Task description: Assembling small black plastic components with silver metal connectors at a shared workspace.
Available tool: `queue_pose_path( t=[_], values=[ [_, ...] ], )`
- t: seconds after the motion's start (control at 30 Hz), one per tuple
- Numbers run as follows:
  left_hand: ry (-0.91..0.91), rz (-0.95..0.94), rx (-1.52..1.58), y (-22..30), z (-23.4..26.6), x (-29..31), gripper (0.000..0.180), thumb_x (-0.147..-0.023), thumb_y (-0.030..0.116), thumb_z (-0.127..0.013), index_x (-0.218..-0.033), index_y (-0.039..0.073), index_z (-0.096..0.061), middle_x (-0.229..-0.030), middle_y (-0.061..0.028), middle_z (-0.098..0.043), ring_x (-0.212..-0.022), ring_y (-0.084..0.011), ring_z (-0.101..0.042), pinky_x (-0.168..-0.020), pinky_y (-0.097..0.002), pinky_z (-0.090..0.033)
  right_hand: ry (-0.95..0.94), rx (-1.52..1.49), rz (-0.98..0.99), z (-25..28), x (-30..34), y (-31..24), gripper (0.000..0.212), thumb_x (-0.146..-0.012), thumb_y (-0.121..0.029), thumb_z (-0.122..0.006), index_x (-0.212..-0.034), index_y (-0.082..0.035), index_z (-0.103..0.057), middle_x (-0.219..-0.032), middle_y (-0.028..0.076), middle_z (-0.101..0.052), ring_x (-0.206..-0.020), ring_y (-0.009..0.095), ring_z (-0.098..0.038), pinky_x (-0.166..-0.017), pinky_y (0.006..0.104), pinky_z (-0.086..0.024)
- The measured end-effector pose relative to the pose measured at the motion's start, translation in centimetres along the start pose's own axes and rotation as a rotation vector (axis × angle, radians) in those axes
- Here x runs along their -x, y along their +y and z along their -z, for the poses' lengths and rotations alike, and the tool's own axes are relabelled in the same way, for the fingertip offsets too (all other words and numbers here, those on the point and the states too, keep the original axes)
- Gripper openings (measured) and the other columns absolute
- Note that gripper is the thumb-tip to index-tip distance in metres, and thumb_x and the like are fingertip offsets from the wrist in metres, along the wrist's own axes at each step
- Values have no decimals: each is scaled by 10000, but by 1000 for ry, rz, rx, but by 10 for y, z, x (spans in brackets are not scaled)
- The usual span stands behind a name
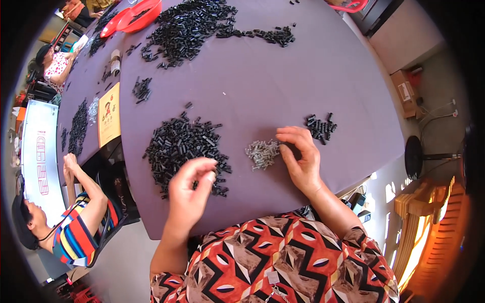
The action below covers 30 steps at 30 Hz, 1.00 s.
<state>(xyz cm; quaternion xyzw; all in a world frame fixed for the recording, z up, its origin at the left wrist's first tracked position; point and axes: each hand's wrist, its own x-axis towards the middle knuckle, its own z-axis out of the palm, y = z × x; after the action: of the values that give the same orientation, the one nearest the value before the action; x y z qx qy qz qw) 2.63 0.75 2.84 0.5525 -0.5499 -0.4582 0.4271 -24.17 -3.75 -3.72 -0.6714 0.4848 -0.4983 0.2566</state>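
My left hand (191, 191) is raised over the near right edge of a large heap of short black cylindrical pieces (184, 144). Its fingers curl in toward the thumb; whatever they may hold is too small to make out. At the right side of a little pile of clear, silvery small parts (262, 154) is my right hand (304, 159), thumb and fingers apart, with nothing visible between them. Just beyond that hand lies a smaller cluster of black pieces (321, 127).
A purple-grey cloth covers the table (283, 76). Farther off are a big black heap (189, 28) and a red basin (144, 15). A yellow booklet (109, 113) lies at the left. A person in a striped top (76, 230) works at the left; another sits beyond.
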Motion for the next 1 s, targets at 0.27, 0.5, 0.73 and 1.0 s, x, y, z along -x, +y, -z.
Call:
queue_pose_path(
  t=[0.27,0.5,0.73,1.0],
  values=[
    [-167,317,308,-14,-30,32,151,-960,23,-616,-1089,-23,-680,-930,-29,-664,-808,-100,-610,-773,-258,-513,25,57,-46,8,-1,0,271,-832,42,-691,-1090,-39,-707,-1208,113,-682,-1164,314,-592,-1016,404,-469],
    [-241,356,286,-20,-27,35,186,-981,50,-612,-1133,-21,-692,-965,-48,-691,-839,-112,-637,-793,-268,-528,-97,276,93,30,-11,-8,208,-828,30,-706,-1027,-30,-709,-1214,123,-650,-1171,358,-578,-936,455,-516],
    [-260,408,512,-26,-28,26,161,-1005,98,-614,-1130,12,-669,-998,-47,-693,-849,-111,-612,-791,-272,-502,-369,506,319,29,-41,13,188,-776,6,-684,-951,-40,-734,-1209,118,-646,-1195,348,-570,-942,457,-517],
    [-249,505,798,-28,-31,19,213,-1030,112,-591,-1210,17,-655,-1070,-84,-713,-854,-113,-624,-784,-274,-506,-362,455,304,30,-43,19,112,-799,-14,-717,-890,-45,-660,-1124,89,-658,-1152,304,-585,-927,427,-509]
  ],
)
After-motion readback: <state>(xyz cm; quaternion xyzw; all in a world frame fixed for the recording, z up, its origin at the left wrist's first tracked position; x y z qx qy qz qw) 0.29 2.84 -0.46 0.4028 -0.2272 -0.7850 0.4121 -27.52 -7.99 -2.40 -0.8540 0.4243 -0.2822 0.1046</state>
